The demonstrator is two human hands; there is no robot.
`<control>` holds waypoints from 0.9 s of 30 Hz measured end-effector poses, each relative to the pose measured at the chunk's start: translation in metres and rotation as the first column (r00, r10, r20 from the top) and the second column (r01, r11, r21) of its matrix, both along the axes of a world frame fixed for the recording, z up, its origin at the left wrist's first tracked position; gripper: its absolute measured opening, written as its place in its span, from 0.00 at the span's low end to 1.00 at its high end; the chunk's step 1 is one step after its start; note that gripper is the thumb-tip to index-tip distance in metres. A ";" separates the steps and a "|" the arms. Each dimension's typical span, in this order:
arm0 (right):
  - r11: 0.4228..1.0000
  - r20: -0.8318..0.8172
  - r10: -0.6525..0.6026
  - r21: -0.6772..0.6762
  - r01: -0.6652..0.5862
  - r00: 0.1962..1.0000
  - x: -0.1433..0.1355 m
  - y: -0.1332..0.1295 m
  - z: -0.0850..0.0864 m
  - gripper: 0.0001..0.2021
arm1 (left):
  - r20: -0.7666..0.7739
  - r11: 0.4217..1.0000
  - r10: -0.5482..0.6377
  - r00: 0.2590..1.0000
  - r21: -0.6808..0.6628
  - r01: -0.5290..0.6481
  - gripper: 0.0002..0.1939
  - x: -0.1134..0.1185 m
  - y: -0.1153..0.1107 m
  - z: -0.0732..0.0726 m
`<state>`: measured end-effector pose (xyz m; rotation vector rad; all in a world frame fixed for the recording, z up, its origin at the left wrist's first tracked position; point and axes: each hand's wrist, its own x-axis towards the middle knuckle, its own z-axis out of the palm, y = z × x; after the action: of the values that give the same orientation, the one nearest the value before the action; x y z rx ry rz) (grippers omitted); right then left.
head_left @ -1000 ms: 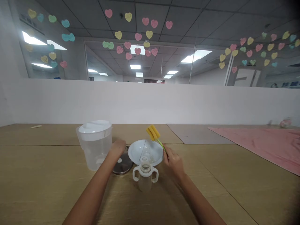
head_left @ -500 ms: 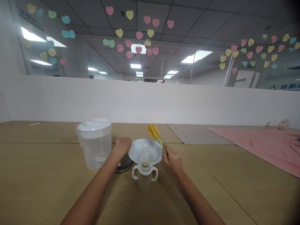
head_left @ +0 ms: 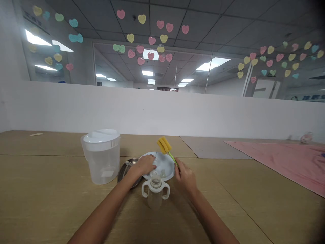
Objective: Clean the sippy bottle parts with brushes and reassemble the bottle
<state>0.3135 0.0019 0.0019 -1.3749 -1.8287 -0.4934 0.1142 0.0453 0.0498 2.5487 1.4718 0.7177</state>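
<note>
My right hand is closed round the green handle of a yellow sponge bottle brush, its head raised above the far rim of a white bowl. Over the bowl's left side reaches my left hand, thumb and fingers apart, close to a clear dome-shaped piece in the bowl. Small clear parts lie in the bowl too. Just in front stands an uncapped baby bottle, upright, with a white two-handled collar. Partly behind my left wrist is a dark metal plate with a whitish piece on it.
A clear plastic pitcher with a white lid stands left of the plate. Far right, a pink cloth covers part of the table, with a pinkish object behind it. A low white wall closes off the back.
My left hand has moved right, from beside the bowl to over its left side, and its fingers have spread. More of the metal plate shows. The brush stays in my right hand.
</note>
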 end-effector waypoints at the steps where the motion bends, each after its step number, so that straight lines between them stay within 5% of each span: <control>1: 1.000 0.004 0.004 0.003 -0.004 1.000 0.000 0.000 0.000 0.18 | -0.004 1.000 0.002 1.000 -0.001 -0.002 0.17 -0.001 0.000 0.005; 6: 0.998 -0.014 0.042 0.049 -0.041 0.999 -0.001 -0.001 0.000 0.19 | 0.103 0.993 0.031 0.994 0.107 -0.042 0.19 -0.009 -0.007 0.032; 14: 0.980 0.018 0.049 0.191 -0.052 0.999 0.006 -0.001 0.001 0.18 | 0.324 0.977 -0.155 0.933 0.187 0.097 0.28 -0.028 -0.030 0.067; 27: 0.908 0.242 0.075 0.385 -0.167 0.967 0.008 -0.013 0.012 0.17 | 0.360 0.975 -0.217 0.907 0.045 0.216 0.21 -0.021 -0.064 0.091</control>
<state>0.3214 -0.0108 0.0136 -0.9474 -1.8426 -0.9326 0.0936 -0.0187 0.1407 2.3611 1.0517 1.0825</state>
